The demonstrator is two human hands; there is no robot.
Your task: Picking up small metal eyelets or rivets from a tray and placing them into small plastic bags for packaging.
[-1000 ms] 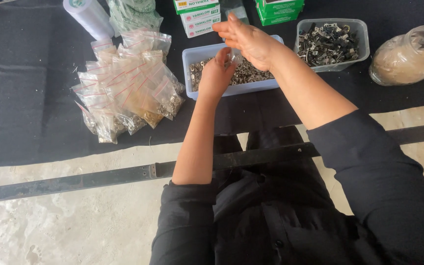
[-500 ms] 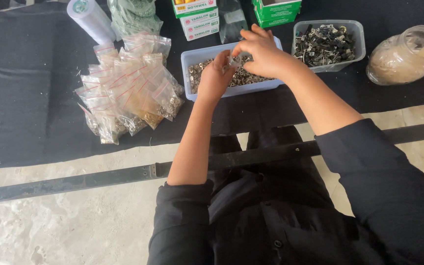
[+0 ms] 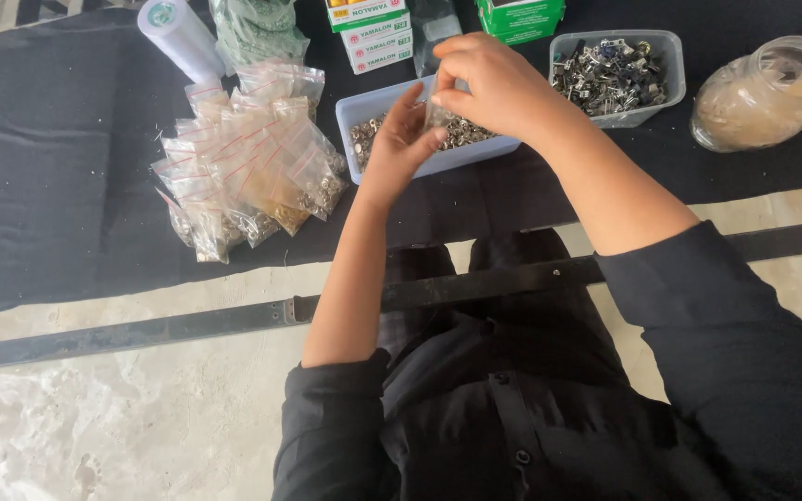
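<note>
clear plastic, a small zip bag (image 3: 440,115) pinched between both sets of fingers above the near tub. right hand (image 3: 494,85) curls over the top of it, fingers narrow and closed on the upper edge. left hand (image 3: 399,147) comes up from below, thumb and fingertips pressed to the bag's lower side, palm open toward the camera. bag looks to hold small metal bits, contents hard to make out behind the fingers.

right under the hands: pale blue plastic tub (image 3: 364,109) of small silvery fasteners, partly hidden by the wrists. just right of it a second clear tub (image 3: 663,42) of larger mixed metal hardware. further right a glass jar (image 3: 761,93) lying tilted. left of the blue tub a heap of filled zip bags (image 3: 248,162) with red seal strips, well apart from the hands. behind: a white roll (image 3: 181,37), green netting bundle (image 3: 257,28), small cartons (image 3: 368,32), a green box (image 3: 520,17). all on black cloth (image 3: 58,158).

step, as a judgement: filling or sealing one bag from the blue tub, mid-way, bag not yet on the heap. the seal looks like it wants a firm even pinch along the strip with the bag kept upright, or the bits could spill back.
</note>
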